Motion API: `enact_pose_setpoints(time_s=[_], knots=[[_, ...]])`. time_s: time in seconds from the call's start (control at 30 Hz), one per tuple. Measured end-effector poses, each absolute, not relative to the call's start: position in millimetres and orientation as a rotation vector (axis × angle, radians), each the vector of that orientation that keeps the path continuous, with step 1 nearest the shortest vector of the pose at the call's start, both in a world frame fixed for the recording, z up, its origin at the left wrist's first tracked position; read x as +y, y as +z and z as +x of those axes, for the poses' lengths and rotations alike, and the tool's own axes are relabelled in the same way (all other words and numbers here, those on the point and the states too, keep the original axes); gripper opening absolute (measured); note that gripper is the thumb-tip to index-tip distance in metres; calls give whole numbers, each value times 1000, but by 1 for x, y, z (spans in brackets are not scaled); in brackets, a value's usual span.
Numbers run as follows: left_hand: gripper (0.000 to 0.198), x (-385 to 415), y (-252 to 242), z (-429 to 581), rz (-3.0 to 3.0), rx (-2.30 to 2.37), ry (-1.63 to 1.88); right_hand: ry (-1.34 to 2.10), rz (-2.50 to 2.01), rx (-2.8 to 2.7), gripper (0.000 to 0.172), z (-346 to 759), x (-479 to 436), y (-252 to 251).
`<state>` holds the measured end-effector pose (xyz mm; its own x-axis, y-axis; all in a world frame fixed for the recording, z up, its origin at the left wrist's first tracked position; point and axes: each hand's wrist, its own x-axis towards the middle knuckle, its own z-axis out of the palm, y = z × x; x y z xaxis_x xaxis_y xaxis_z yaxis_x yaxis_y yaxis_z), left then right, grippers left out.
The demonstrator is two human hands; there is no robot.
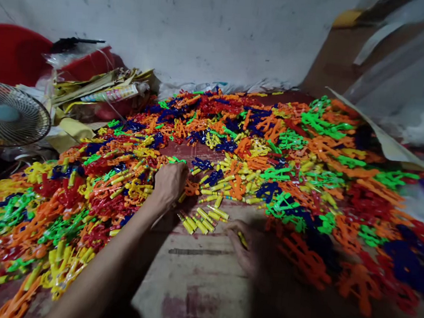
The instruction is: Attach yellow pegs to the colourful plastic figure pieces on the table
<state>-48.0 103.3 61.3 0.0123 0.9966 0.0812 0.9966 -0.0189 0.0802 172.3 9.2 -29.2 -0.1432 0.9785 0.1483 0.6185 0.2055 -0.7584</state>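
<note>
My left hand (170, 182) reaches out at the inner edge of the left heap, with its back turned to me and its fingers curled down. What they hold, if anything, is hidden. Right beside it lies an orange plastic piece (192, 188). My right hand (244, 244), low and in shadow, has its fingers closed around a small yellow tube (242, 239). Between my hands several loose yellow tubes (202, 223) with clear tips lie on the worn board (193, 272). More yellow tubes (228, 178) are piled just beyond them.
Heaps of orange, green, blue, red and yellow plastic pieces (92, 187) spread on both sides and along the back. A fan (8, 114) stands at the left, near a red basin (15, 52). Cardboard (336, 56) and plastic sheeting (412, 63) are at the right.
</note>
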Motion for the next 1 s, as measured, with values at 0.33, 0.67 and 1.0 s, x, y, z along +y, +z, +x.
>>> enact_pose_setpoints(time_s=[0.33,0.67,1.0], knots=[[29,176,29,-20,2212,2060,29,295,-1575,-2349,32,145,32,-9],[35,171,44,-38,2283,1991,136,290,-1529,-2221,5,183,14,-18],[33,196,30,8,2378,1631,200,1090,-1438,-1331,26,186,-4,-11]])
